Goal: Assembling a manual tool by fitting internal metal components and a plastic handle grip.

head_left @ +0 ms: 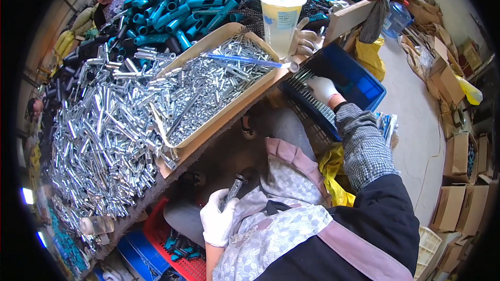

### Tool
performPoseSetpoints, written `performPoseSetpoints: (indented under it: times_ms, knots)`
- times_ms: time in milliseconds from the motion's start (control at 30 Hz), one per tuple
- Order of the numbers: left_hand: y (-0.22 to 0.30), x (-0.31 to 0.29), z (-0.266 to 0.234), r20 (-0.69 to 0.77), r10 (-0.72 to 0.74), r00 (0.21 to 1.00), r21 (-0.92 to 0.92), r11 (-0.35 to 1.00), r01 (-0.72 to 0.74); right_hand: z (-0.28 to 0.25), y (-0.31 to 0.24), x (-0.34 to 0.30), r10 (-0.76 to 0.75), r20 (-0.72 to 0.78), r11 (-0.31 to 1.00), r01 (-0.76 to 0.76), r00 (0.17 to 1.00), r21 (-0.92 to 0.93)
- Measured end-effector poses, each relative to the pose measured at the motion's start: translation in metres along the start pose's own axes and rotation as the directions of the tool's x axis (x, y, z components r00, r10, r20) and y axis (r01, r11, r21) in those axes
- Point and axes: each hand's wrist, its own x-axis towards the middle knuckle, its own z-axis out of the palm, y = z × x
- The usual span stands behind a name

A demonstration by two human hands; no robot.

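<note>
My left hand (217, 219), in a white glove, is closed around a short metal tube-shaped part (234, 189) above my lap. The part stands up out of the fingers with its knobbed end at the top. My right hand (322, 88), also gloved in white, reaches into a dark blue crate (376, 98). Its fingers curl at a row of slim metal rods (301, 81) in the crate; the fingertips are partly hidden, and I cannot make out what they grip.
A cardboard tray (225, 116) of small metal pieces sits on the bench beside heaped metal tubes (99, 135). Teal handles (182, 8) pile up behind. A lidded drink cup (281, 21) stands at the tray's corner near a blue pen (245, 59). Below is a red basket (156, 234).
</note>
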Motion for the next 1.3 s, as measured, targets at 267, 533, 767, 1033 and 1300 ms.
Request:
performPoseSetpoints:
  times_ms: [267, 533, 767, 1033, 1300]
  knots:
    - [-0.024, -0.011, -0.008, 0.023, -0.173, 0.985, -0.273, 0.946, 0.172, -0.104, -0.118, -0.028, 0.457, 0.147, -0.086, -0.121, 0.877, 0.989]
    - [-0.006, -0.006, -0.019, -0.172, -0.075, 0.982, -0.483, 0.875, -0.018, -0.111, -0.317, -0.094, -0.396, 0.402, -0.695, -0.556, 0.825, 0.456]
    - [-0.030, -0.034, -0.055, -0.326, -0.099, 0.940, -0.406, 0.913, -0.044, -0.150, -0.350, -0.078, -0.509, 0.472, -0.302, -0.663, 0.720, 0.685]
    - [-0.034, -0.035, -0.066, -0.342, -0.091, 0.935, -0.409, 0.911, -0.061, -0.164, -0.353, -0.075, -0.467, 0.520, -0.035, -0.603, 0.715, 0.797]
    - [-0.040, -0.042, -0.065, -0.370, 0.018, 0.929, -0.271, 0.954, -0.127, -0.155, -0.368, -0.077, -0.398, 0.476, 0.240, -0.412, 0.784, 0.879]
